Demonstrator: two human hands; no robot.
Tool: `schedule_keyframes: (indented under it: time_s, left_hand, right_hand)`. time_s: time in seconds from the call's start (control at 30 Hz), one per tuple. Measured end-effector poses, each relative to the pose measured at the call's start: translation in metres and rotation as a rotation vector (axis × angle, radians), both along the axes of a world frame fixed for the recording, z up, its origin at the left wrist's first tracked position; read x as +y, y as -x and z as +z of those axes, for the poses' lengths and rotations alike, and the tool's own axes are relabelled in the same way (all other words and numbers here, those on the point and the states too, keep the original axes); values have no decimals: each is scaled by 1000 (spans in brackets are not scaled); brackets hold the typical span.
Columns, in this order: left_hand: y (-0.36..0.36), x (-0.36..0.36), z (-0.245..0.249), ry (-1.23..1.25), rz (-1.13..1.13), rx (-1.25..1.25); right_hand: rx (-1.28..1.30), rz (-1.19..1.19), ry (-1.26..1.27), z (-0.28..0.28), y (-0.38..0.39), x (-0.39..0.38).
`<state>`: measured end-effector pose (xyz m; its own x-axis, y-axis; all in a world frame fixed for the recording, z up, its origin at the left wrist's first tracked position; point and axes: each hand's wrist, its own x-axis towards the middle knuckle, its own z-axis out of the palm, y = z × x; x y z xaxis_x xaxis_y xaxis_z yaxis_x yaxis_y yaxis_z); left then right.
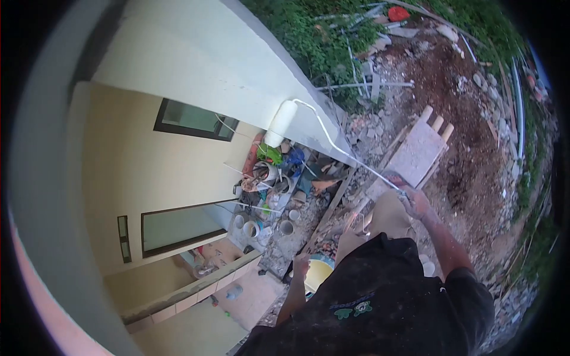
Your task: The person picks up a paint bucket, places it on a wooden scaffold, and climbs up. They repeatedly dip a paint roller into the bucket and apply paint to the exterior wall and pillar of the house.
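Note:
A paint roller [281,123] with a white sleeve and a long bent metal frame lies against the pale wall [219,56], near the wall's lower edge. My right hand [414,202] is closed around the handle end of the roller. My left hand [301,264] is closed beside the rim of a bucket [319,275] with pale yellow contents; whether it grips the bucket's handle is hard to make out.
Buckets [287,227], bags and tools crowd the ground below the wall. A plank platform [417,153] lies at the right, with rubble and reddish soil [469,178] around it. Windows [193,120] are set in the cream wall.

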<state>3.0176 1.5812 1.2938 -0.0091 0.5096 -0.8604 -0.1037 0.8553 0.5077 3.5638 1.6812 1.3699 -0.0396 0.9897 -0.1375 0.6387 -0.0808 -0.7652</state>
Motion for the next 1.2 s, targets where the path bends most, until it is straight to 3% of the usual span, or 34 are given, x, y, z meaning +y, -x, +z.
schedule_keyframes:
  time_s: [0.07, 0.13, 0.3, 0.47, 0.8, 0.93, 1.2]
  left_hand:
    - [-12, 0, 20, -8, -53, 110]
    - [-39, 15, 52, 21, 81, 296]
    - [-28, 8, 54, 53, -28, 289]
    - [-20, -11, 59, 147, -108, 341]
    - [-20, -47, 73, 267, -125, 481]
    - [2, -69, 55, 345, -139, 403]
    - [-33, -67, 71, 360, -97, 439]
  right_hand:
    - [-11, -17, 5, -10, -7, -8]
    - [10, -9, 87, -9, -17, -11]
    - [-149, -39, 115, -46, -32, -20]
    - [-205, 3, 333, -72, -40, -24]
    - [-246, -36, 464, -100, -19, -29]
    - [-264, -30, 528, -116, -11, -26]
    - [-325, -1, 658, -167, 3, 13]
